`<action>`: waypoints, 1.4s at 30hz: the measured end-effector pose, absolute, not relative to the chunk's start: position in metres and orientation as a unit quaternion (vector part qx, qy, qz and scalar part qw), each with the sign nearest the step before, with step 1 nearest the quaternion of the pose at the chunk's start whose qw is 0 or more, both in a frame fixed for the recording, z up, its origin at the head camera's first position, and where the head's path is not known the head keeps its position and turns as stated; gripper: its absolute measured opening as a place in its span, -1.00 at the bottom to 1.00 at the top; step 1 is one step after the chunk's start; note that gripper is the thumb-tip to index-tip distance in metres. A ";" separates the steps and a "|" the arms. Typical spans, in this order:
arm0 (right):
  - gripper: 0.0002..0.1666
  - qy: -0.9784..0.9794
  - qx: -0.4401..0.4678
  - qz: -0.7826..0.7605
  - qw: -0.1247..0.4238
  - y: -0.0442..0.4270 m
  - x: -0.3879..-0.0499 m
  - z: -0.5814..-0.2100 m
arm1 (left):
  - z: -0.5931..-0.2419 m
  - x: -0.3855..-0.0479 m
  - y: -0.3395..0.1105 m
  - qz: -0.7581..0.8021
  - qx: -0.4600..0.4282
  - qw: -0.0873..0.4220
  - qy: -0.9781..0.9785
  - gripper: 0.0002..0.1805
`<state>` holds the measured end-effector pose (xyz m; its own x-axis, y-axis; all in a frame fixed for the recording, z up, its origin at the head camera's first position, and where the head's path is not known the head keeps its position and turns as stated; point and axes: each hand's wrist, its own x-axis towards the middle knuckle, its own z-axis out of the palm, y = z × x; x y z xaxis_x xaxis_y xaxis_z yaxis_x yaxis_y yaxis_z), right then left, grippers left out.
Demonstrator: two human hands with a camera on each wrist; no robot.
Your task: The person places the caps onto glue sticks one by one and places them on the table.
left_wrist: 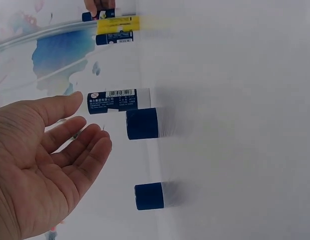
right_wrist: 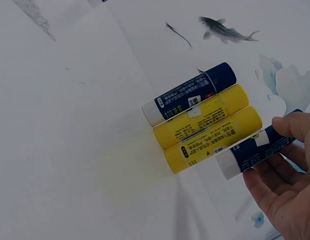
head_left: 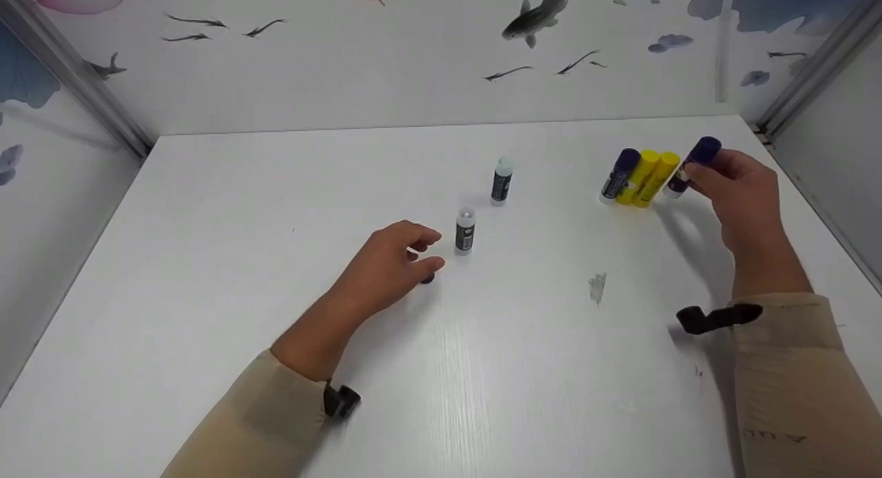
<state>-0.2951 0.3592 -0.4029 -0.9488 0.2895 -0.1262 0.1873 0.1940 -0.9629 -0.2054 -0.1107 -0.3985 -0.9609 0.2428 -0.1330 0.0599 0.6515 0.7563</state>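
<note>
My right hand [head_left: 747, 192] grips a capped dark blue glue stick [right_wrist: 260, 149] at the right end of a row. Beside it stand two yellow glue sticks [right_wrist: 213, 140] and another dark blue glue stick [right_wrist: 192, 92]. My left hand [head_left: 393, 268] holds nothing; its fingers are loosely bent and apart. Just right of its fingertips stands an uncapped glue stick [head_left: 465, 231] with a dark label. Farther back is a second uncapped glue stick [head_left: 501, 182]. In the left wrist view, two blue caps [left_wrist: 142, 123] rest on the table; the left thumb partly hides one in the head view.
The white table [head_left: 207, 292] meets a white wall [head_left: 386, 58] printed with fish at the back. Side panels close in left and right. A grey smudge [head_left: 597, 288] marks the tabletop right of centre.
</note>
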 end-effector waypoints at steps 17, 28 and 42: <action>-0.20 -0.817 -0.161 0.554 -0.004 0.362 -0.299 -0.419 | -0.401 -0.212 -0.110 0.360 0.079 0.141 0.919 -0.54; -0.23 -0.798 -0.150 0.583 0.002 0.363 -0.299 -0.423 | -0.403 -0.217 -0.111 0.330 0.087 0.162 0.926 -0.54; -0.25 -0.825 -0.137 0.548 0.013 0.359 -0.300 -0.429 | -0.404 -0.219 -0.108 0.314 0.099 0.180 0.927 -0.57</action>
<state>-0.3005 0.3592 -0.4291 -0.9622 0.2402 -0.1283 0.2113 0.3615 -0.9081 -0.2189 -0.1075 -0.4041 -0.9154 0.2970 -0.2716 0.0704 0.7826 0.6186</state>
